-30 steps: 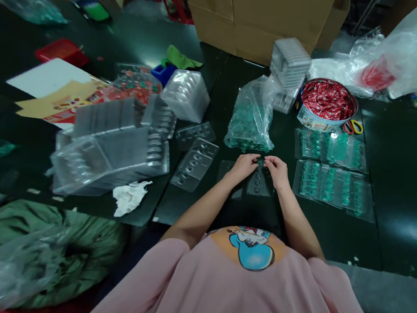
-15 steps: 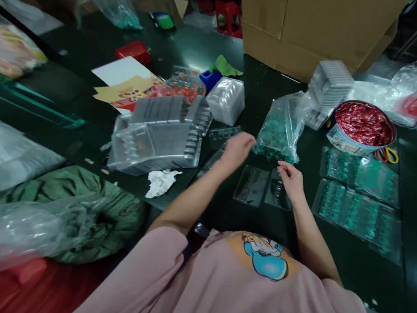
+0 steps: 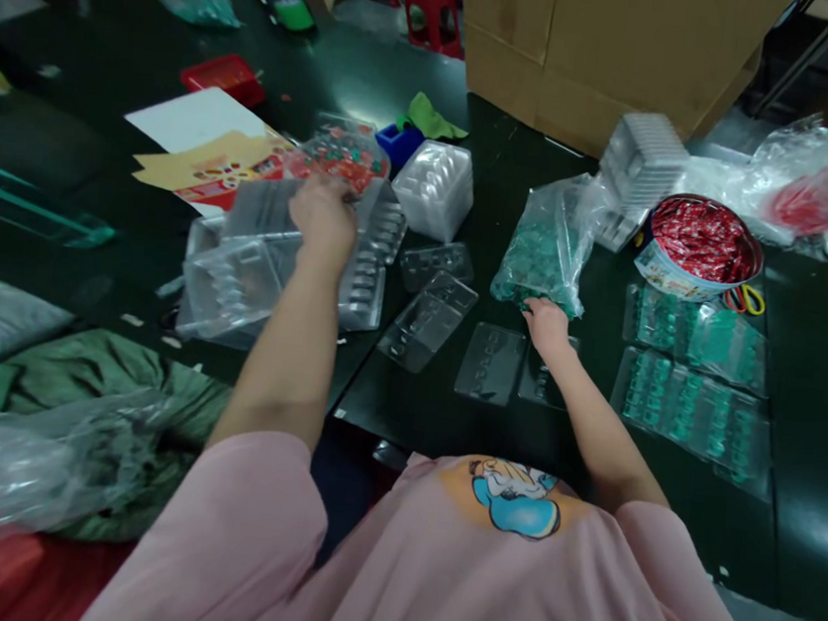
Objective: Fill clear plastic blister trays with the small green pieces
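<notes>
My left hand is over the stacked clear plastic trays, close to a clear bag of small red and green pieces. Its fingers point away from me and partly hide, so their grip is unclear. At the mouth of a clear bag of small green pieces, my right hand has its fingers bent together among the pieces; anything between them is hidden. Clear blister trays lie before me: one tray to the left of another tray, which is partly under my right forearm.
Blister trays filled with green pieces lie at the right, below a round tin of red wrapped packets and scissors. Further clear trays lie left of centre. A large cardboard box stands at the back.
My left hand has moved left, from near the green pieces' bag to the stacked trays. My right hand has moved forward and slightly left to the bag's mouth. The view has shifted.
</notes>
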### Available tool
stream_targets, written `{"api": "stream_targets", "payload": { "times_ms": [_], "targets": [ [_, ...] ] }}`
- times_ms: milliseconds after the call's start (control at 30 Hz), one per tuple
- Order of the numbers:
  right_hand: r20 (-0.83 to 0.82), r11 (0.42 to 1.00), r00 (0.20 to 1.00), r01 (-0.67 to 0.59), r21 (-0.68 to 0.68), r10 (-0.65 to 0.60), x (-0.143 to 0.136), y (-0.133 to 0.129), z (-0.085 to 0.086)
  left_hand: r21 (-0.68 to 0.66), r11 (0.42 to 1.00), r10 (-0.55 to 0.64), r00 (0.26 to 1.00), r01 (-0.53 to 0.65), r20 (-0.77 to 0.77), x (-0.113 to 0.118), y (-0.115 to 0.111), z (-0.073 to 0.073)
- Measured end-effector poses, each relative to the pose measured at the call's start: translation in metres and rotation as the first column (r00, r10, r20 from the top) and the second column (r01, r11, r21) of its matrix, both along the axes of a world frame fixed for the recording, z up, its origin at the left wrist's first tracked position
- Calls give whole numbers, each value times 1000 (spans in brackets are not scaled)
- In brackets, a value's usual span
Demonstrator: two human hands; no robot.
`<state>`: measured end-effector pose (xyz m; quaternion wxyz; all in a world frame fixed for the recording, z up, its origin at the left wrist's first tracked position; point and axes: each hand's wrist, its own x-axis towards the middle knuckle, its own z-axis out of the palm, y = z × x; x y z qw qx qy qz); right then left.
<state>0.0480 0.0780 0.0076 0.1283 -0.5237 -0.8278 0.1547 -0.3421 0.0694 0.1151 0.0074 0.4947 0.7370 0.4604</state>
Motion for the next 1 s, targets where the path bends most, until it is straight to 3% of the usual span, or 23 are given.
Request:
{"api": "stream_targets", "payload": {
  "times_ms": [100, 200, 300, 433, 533, 600, 767, 833, 933, 1000],
  "targets": [
    [143, 1000, 990, 3, 29, -8, -13, 3, 0, -48, 995, -90, 994, 92, 60, 59, -26, -19],
    [129, 999, 991, 15, 30, -19, -15, 3, -3, -94, 953, -275, 954, 287, 121, 129, -52, -42],
    [-59, 999, 997, 54, -8, -54, -8, -2, -6, -109, 881, -406, 855, 460, 323, 190, -65, -71],
    [-474, 998, 879, 40, -51, -59, 7, -15, -6, 4, 866, -368, 632, 500, 682, 244, -60, -100],
    [-642, 997, 762, 58, -54, -79, 18, -28, -1, 93, 876, -334, 455, 473, 825, 266, -52, -105],
    [-680, 995, 727, 80, -59, -99, 25, -36, 3, 108, 873, -332, 416, 476, 847, 275, -49, -101],
    [-741, 989, 657, 45, -142, -136, 39, -50, 10, 92, 865, -330, 423, 493, 844, 283, -47, -90],
    [-792, 965, 568, 11, -263, -222, 42, -51, 10, 79, 861, -324, 422, 502, 847, 285, -48, -90],
    [-822, 880, 400, -75, -470, -405, 45, -51, 7, 63, 852, -324, 429, 519, 843, 288, -50, -89],
    [-817, 833, 334, -139, -535, -469, 47, -51, 6, 49, 844, -331, 447, 534, 831, 290, -52, -88]
  ]
}}
